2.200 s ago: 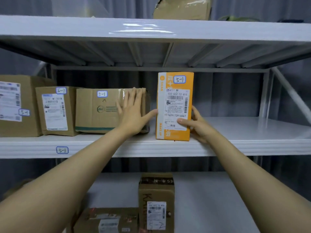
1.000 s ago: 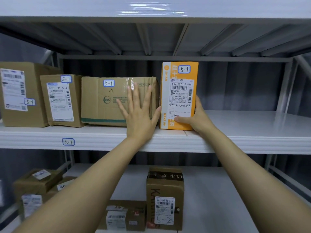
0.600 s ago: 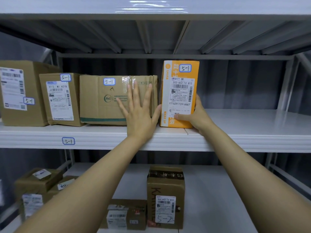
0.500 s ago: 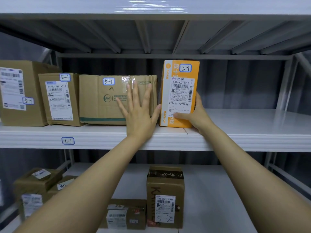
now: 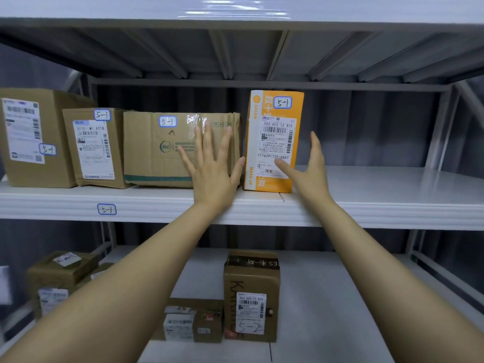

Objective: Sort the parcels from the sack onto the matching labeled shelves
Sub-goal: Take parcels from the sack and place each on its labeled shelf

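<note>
An orange parcel (image 5: 272, 142) tagged 5-1 stands upright on the white shelf (image 5: 392, 203) marked 5-1 (image 5: 106, 209). My right hand (image 5: 306, 171) is open just to its right, fingers spread and off the box. My left hand (image 5: 213, 169) lies flat with spread fingers against the front of a wide brown box (image 5: 162, 150) tagged 5-1, its thumb near the orange parcel's left edge.
Two more brown 5-1 boxes (image 5: 91, 148) (image 5: 34, 137) stand at the shelf's left. The shelf to the right of the orange parcel is bare. On the lower shelf stand a brown box tagged 5-2 (image 5: 251, 297), a low box (image 5: 193, 323) and several small parcels (image 5: 60, 279).
My right hand has let go of the orange parcel and opened, drawing slightly to the right. The parcel stays upright on the shelf. My left hand stays flat on the brown box.
</note>
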